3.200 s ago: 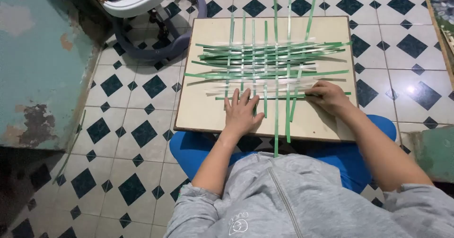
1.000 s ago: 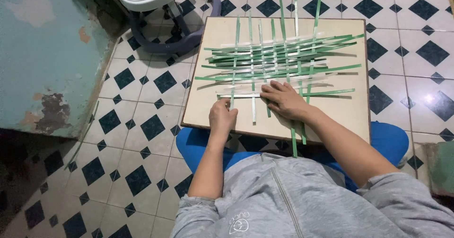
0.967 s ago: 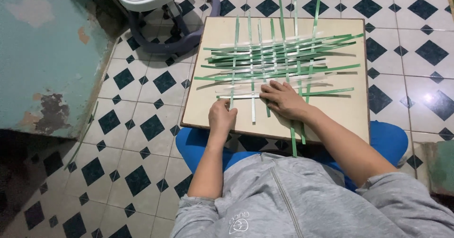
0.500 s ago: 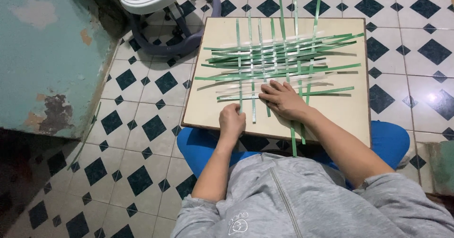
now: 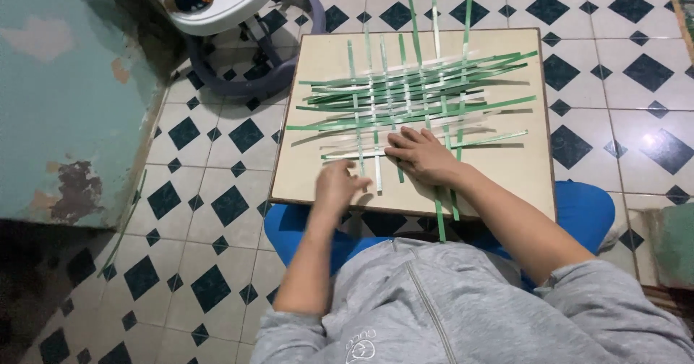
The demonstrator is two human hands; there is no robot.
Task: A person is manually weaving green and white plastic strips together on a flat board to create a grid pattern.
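A woven mat of green and white strips lies on a beige square board that rests over my lap. My right hand presses flat on the lower strips near the mat's bottom edge, fingers spread. My left hand hovers over the board's near left edge, fingers loosely curled, and looks blurred; whether it pinches the end of a strip I cannot tell. Several vertical strips hang over the board's near edge.
A blue seat shows under the board. A white and purple baby walker stands at the back left. A teal wall runs along the left. The floor is white tile with dark diamonds.
My right hand moved left from the mat's right side to its lower middle. My left hand pulled back toward the board's near edge. The view shifted a little.
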